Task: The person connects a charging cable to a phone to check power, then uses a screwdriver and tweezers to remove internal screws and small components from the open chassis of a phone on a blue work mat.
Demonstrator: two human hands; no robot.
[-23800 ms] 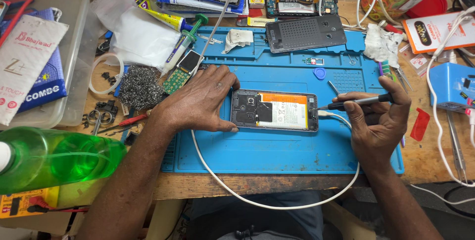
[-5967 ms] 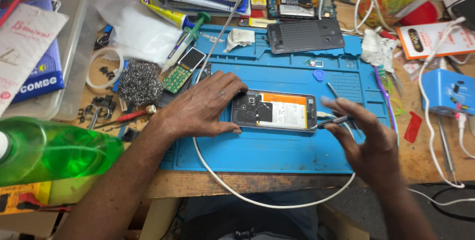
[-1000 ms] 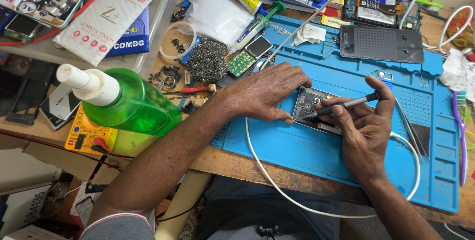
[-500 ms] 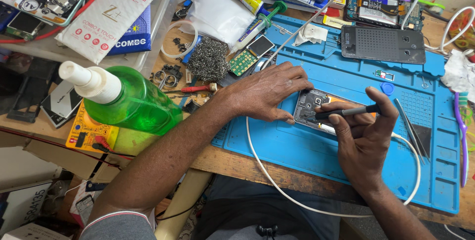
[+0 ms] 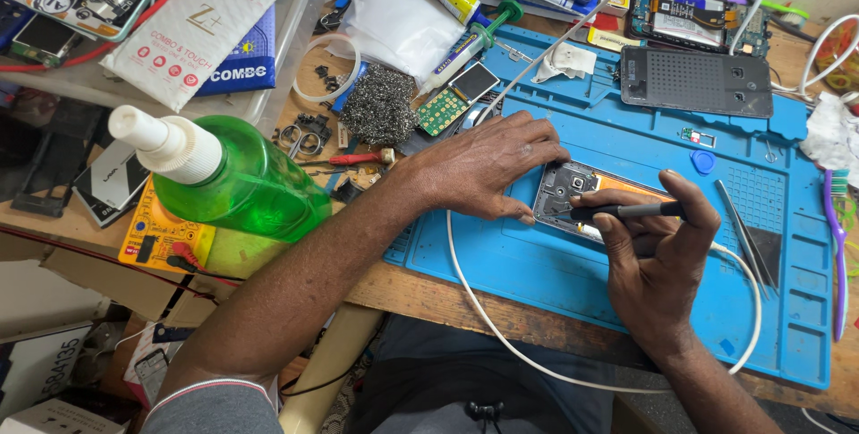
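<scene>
1. Your left hand (image 5: 488, 170) lies palm down, fingers spread flat, on the left end of the opened smartphone with its back cover off (image 5: 573, 201), pinning it rather than gripping it.
2. The phone rests flat near the middle of the blue silicone repair mat (image 5: 626, 264), its orange inner panel partly hidden by your right hand.
3. Your right hand (image 5: 658, 259) is closed in a pen grip around a slim dark screwdriver-like tool (image 5: 626, 212); its tip meets the phone's upper interior.
4. A white cable (image 5: 474, 295) loops across the mat's near edge.
5. A green plastic bottle with a white nozzle (image 5: 237, 183) lies well left of the mat.
</scene>
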